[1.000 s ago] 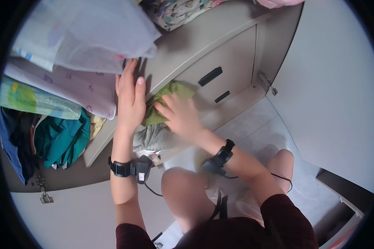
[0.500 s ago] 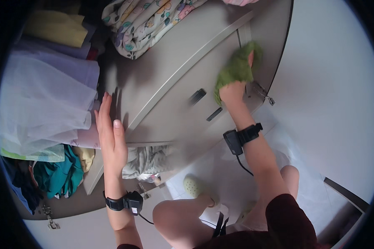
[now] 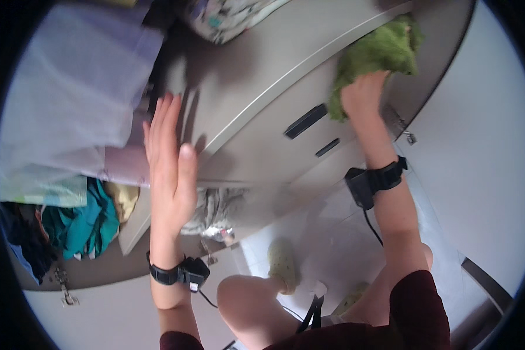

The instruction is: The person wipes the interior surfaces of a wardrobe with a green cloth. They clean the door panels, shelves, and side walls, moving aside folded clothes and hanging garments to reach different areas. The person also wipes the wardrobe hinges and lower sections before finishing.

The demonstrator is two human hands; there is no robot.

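A green cloth (image 3: 382, 49) is bunched under my right hand (image 3: 364, 96), whose fingers are mostly hidden by its folds. The cloth lies against the grey drawer front (image 3: 262, 149), close beneath the shelf edge, at the upper right. Held up with its fingers stretched out, my left hand (image 3: 172, 157) grips nothing. It is beside the sheer pale lilac hanging garments (image 3: 81, 87); whether it touches them I cannot tell. Two dark slots (image 3: 306, 121) show in the drawer front, below and left of the cloth.
Above the shelf edge lies a floral fabric bundle (image 3: 224, 20). Folded teal clothing (image 3: 84, 219) sits at the lower left, and grey fabric (image 3: 216, 207) fills a lower opening. Door hinges (image 3: 408, 137) jut out at the right. My knees and the tiled floor are below.
My right hand has moved up and to the right with the cloth. My left hand appears slightly higher, still with stretched fingers. The whole view has shifted a little.
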